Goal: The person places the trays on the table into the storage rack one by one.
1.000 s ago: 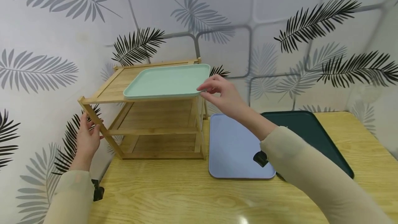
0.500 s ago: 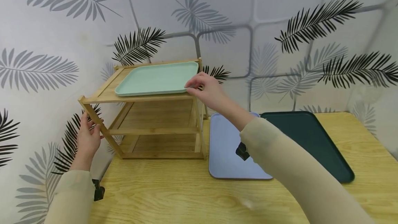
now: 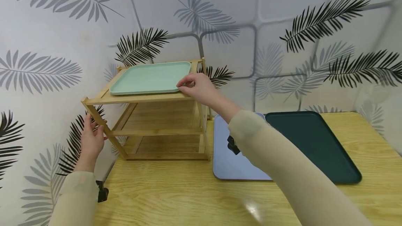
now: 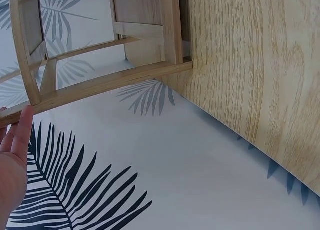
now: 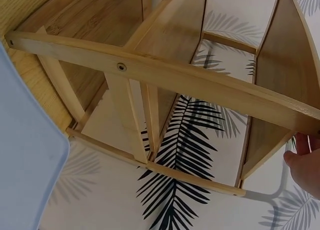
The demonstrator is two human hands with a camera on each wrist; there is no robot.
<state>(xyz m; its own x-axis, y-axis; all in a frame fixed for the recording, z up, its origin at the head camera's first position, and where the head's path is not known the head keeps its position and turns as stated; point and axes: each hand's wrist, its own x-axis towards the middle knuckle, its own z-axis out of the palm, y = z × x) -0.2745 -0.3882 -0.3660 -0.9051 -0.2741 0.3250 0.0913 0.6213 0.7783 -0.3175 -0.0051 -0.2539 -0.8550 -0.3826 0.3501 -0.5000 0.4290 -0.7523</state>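
A mint-green tray (image 3: pixel 150 77) lies over the top shelf of a three-tier wooden rack (image 3: pixel 157 132) at the left of the table. My right hand (image 3: pixel 199 88) pinches the tray's front right corner between thumb and fingers. At the rack's left side, my left hand (image 3: pixel 91 140) holds the slanted front post, thumb in front and fingers behind it. The left wrist view has those fingers against the post (image 4: pixel 100 86). In the right wrist view, only part of my right hand (image 5: pixel 306 167) shows beside the rack's upper end, and the mint tray is hidden.
Right of the rack, a light blue tray (image 3: pixel 229 159) lies on the wood-grain table (image 3: pixel 163 191), partly covered by my right sleeve. A dark green tray (image 3: pixel 314 145) lies beyond it. The leaf-patterned wall (image 3: pixel 226 6) stands close behind the rack.
My right hand has moved left with the mint-green tray, bringing it from overhanging the rack's right side to over the top shelf. My left hand keeps its place on the post.
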